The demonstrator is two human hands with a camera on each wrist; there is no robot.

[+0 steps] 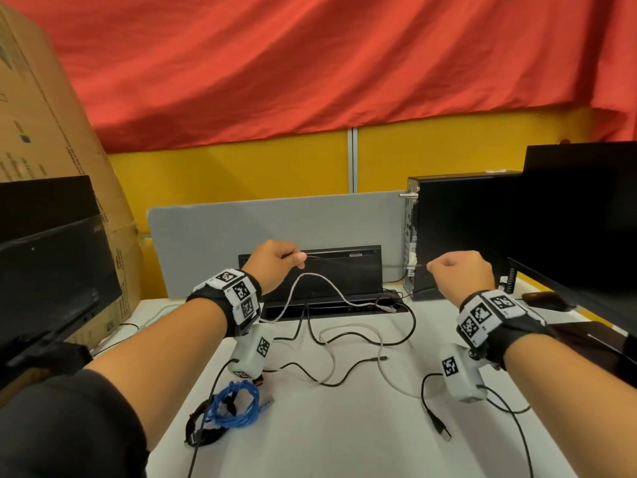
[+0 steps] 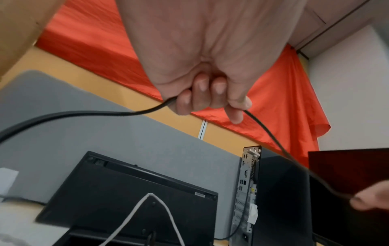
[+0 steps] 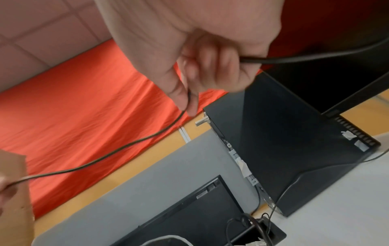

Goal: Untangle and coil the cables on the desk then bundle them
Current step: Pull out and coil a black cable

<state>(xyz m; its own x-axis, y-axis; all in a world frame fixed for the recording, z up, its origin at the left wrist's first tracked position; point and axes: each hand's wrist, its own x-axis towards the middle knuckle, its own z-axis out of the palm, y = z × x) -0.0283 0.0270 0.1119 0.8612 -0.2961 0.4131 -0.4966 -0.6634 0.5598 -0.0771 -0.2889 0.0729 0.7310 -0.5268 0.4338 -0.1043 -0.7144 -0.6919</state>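
Observation:
Both hands are raised above the white desk (image 1: 344,426) with a thin black cable (image 1: 362,263) stretched between them. My left hand (image 1: 293,260) grips it in curled fingers (image 2: 210,98), and the cable's slack trails off to the left (image 2: 84,114). My right hand (image 1: 434,269) pinches the same cable between thumb and fingers (image 3: 189,99), and the rest runs out past the palm (image 3: 315,58). On the desk below lie a loose white cable (image 1: 332,339) and black cable loops (image 1: 310,370). A coiled blue cable (image 1: 236,403) rests on a black coil (image 1: 201,431) at the front left.
A black USB plug (image 1: 443,429) lies at the front right. Behind the hands stand a small black screen (image 1: 310,274), a grey divider (image 1: 241,229) and a PC tower (image 1: 462,232). Monitors flank the desk on the left (image 1: 51,270) and right (image 1: 579,219). A cardboard box (image 1: 44,115) stands at far left.

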